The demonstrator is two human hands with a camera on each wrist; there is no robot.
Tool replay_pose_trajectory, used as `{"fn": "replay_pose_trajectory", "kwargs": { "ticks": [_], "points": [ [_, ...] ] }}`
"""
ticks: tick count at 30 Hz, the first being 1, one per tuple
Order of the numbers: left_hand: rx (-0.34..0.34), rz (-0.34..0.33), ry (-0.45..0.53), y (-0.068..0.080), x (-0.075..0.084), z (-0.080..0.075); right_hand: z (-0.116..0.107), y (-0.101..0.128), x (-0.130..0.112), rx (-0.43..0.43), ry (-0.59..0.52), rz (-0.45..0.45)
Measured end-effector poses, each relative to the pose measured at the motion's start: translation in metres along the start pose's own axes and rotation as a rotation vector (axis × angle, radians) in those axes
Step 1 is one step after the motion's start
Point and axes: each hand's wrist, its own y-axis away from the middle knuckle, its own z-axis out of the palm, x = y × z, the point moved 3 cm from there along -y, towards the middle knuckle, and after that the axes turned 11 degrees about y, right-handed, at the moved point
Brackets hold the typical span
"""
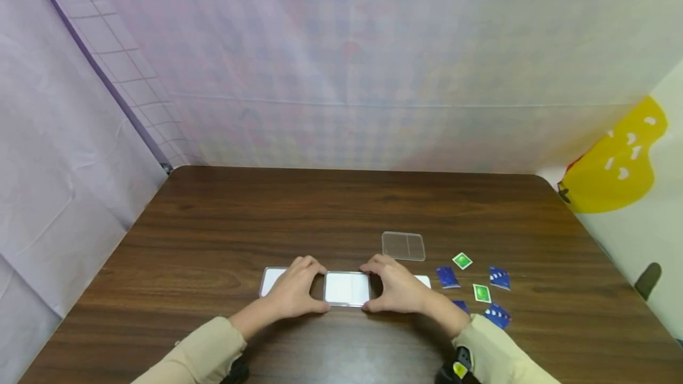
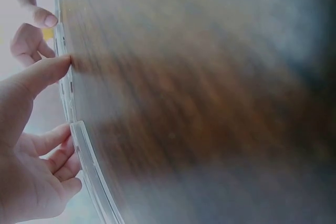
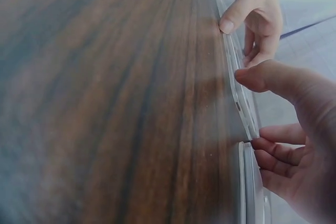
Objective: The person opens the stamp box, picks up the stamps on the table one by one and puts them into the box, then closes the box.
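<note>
A flat clear plastic case (image 1: 347, 289) with a white inside lies on the table in front of me, between both hands. My left hand (image 1: 292, 290) grips its left end, thumb at the near corner and fingertips at the far one. At the right end my right hand (image 1: 397, 290) holds the case the same way. Partly under the left hand is another white case (image 1: 270, 278). A further white piece (image 1: 424, 281) shows from behind the right hand. In the right wrist view the held case (image 3: 237, 95) appears slightly tilted, its edge near the tabletop.
A transparent lid-like sheet (image 1: 403, 246) lies beyond the right hand. To the right are several small blue packets, one (image 1: 447, 277) near that hand, and two green squares, one (image 1: 482, 293) nearer me. The brown table (image 1: 240, 212) meets a curtain (image 1: 347, 76) at the back.
</note>
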Motion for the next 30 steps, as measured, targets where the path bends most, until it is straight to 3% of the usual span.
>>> {"fn": "replay_pose_trajectory", "kwargs": {
  "ticks": [18,30],
  "points": [
    [-0.006,0.003,-0.007,-0.004,0.0,-0.001,0.001,-0.006,-0.001,0.019,0.017,-0.027],
    [0.018,-0.005,-0.014,-0.005,0.001,0.0,-0.003,-0.011,-0.005,-0.018,0.078,-0.029]
  ]
}}
